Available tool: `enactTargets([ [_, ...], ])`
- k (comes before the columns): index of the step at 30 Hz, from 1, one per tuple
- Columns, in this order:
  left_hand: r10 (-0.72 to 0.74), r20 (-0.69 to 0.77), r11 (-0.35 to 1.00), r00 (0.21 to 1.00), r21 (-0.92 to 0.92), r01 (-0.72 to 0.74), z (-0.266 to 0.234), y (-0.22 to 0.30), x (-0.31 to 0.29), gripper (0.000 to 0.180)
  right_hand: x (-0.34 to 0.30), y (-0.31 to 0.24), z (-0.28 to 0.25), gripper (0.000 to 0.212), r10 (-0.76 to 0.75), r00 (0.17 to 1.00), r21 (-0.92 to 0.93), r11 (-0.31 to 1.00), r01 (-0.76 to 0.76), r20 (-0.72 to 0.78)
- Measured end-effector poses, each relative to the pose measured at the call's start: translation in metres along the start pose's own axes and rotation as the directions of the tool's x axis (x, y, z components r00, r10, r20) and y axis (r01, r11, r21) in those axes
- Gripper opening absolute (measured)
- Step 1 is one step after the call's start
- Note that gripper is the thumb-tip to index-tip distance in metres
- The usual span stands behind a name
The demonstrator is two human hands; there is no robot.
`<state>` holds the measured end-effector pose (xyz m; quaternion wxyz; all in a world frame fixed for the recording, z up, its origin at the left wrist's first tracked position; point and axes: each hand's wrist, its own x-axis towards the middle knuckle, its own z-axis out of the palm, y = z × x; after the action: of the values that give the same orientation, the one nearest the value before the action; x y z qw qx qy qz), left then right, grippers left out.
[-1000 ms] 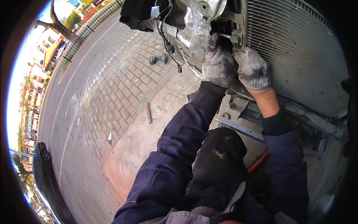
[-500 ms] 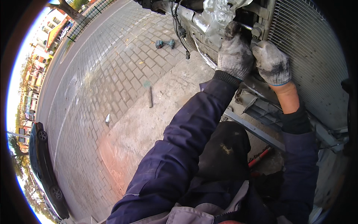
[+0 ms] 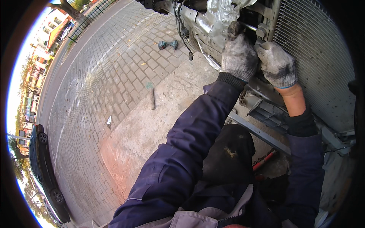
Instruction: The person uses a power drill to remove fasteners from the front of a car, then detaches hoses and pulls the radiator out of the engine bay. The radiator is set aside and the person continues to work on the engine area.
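Observation:
Both my hands wear grey-white knit gloves with dark stains and work close together at the opened front of a car. My left hand (image 3: pixel 239 55) reaches in beside crumpled silver sheet metal (image 3: pixel 217 22), its blackened fingertips curled; what it grips is hidden behind the glove. My right hand (image 3: pixel 276 64) is closed in a fist just left of the finned radiator (image 3: pixel 311 49). Anything inside that fist is out of sight. Above the hands show a short metal rod (image 3: pixel 249 26) and a round fitting (image 3: pixel 261 32) on the radiator's side.
A cordless drill (image 3: pixel 167 45) lies on the paving bricks, with a hammer (image 3: pixel 153 97) nearer me. Dark wiring (image 3: pixel 184 32) dangles from the car's front. A metal bar (image 3: pixel 262 133) runs below my hands, near a red tool (image 3: pixel 264 161). A dark car (image 3: pixel 45 171) is parked at far left.

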<state>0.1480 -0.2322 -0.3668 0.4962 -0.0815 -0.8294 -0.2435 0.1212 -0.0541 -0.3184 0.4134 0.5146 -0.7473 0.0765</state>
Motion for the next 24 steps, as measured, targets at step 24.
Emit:
enactTargets([
  [24, 0.073, 0.076, 0.99, 0.994, 0.113, -0.082, -0.009, 0.004, 0.001, 0.027, 0.004, -0.009, -0.002, 0.032, 0.113, 0.992, 0.068, 0.991, -0.118, 0.063],
])
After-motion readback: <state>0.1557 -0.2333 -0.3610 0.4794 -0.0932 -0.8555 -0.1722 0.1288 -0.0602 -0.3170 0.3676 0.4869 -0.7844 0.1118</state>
